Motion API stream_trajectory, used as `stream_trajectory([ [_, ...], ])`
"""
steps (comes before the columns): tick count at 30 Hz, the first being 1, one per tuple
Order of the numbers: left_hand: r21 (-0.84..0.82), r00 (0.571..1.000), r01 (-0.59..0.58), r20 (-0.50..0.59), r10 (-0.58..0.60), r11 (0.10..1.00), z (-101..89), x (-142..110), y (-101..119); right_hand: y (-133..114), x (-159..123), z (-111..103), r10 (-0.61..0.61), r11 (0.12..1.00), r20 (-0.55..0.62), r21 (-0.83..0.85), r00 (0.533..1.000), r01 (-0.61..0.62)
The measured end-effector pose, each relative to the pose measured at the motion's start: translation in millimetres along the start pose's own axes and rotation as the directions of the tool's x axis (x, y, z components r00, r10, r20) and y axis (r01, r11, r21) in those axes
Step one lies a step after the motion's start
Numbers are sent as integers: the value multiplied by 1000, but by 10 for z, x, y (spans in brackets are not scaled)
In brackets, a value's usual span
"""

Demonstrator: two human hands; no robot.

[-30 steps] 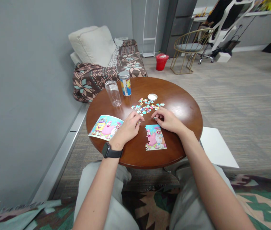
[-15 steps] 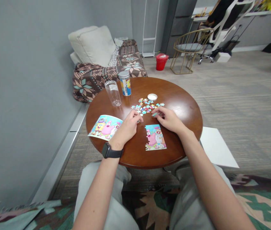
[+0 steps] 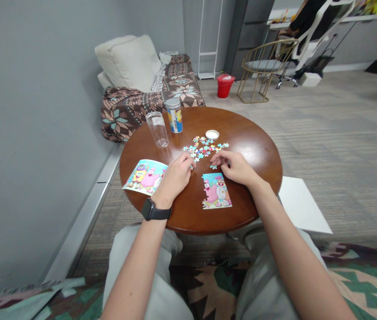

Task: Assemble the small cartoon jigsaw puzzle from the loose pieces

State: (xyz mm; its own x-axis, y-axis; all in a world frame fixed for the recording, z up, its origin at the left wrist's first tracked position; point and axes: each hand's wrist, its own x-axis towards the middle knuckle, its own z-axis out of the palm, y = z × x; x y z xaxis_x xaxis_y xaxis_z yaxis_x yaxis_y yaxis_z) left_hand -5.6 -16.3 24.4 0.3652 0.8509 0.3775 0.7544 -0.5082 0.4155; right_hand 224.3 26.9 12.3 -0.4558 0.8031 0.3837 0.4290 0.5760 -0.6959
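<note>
The left hand curls its fingertips together at the edge of the loose puzzle pieces; whether they pinch anything, I cannot tell. The right hand is spread and curved just beside a single piece, above the part-built puzzle on the round wooden desk.
</note>
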Motion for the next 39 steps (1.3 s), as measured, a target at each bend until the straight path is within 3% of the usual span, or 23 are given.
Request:
stream_trajectory([
  [4, -3, 999, 4, 52, -4, 1000, -27, -1, 37, -55, -20, -20, 27, 999, 58, -28, 998, -26],
  [8, 5, 997, 2, 83, -3, 1000, -22, -6, 54, -29, -18, -1, 11, 985, 35, -173, 999, -5],
  [14, 45, 997, -1, 80, -3, 999, -11, 9, 66, 134, 1, 35, -72, 978, -27, -199, 997, 65],
  [19, 113, 995, 21, 94, -32, 993, -30, 26, 75, 244, -3, 48, -32, 962, -75, -273, 997, 10],
  [39, 96, 994, -11, 111, 0, 995, -17, 20, 56, 173, 14, 41, -86, 951, -45, -303, 995, 69],
])
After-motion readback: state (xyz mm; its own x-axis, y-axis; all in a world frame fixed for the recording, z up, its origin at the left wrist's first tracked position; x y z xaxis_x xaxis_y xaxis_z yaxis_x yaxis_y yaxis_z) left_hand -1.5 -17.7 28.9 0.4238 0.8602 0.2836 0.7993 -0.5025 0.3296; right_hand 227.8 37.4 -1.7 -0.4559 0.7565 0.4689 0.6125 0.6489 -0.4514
